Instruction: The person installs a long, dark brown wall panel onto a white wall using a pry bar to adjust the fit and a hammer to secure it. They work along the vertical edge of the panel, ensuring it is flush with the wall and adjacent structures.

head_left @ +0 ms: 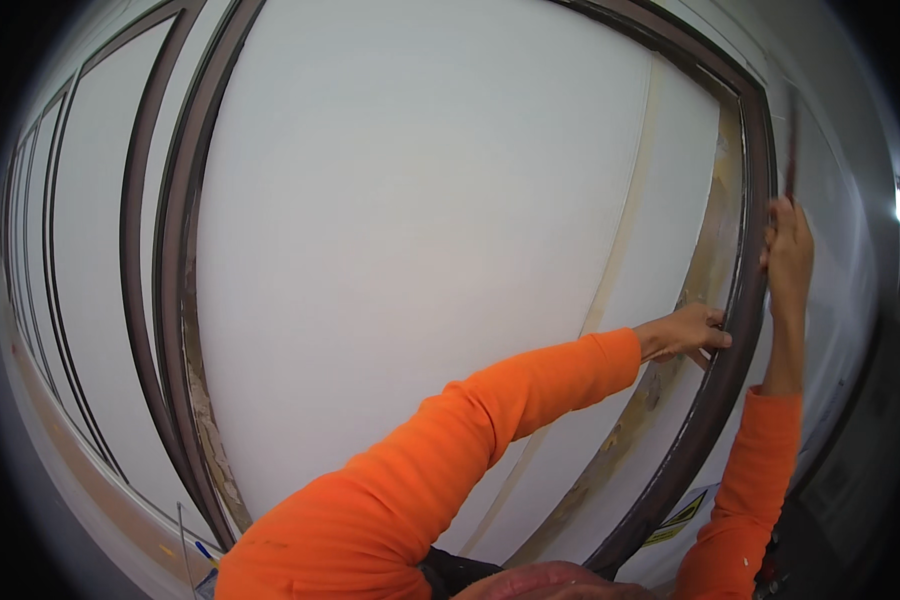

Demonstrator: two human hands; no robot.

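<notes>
A dark brown frame (751,230) surrounds a large white panel (410,230). My left arm reaches across the panel, and my left hand (685,330) rests its spread fingertips on the inner edge of the frame's right side. Just outside that side is my right hand (790,245), raised a little higher, with its fingers curled. A thin dark reddish strip (793,140) runs upward from this hand, which appears closed around its lower end. Between panel and frame lies a patchy tan band (712,235), with rough, stained spots near my left hand.
A narrow tan strip (625,230) runs down the panel's right part. More brown-framed white panels (100,200) line up at the left. A yellow and black warning label (678,520) sits low at the right. A blue-topped item (206,552) is at the lower left.
</notes>
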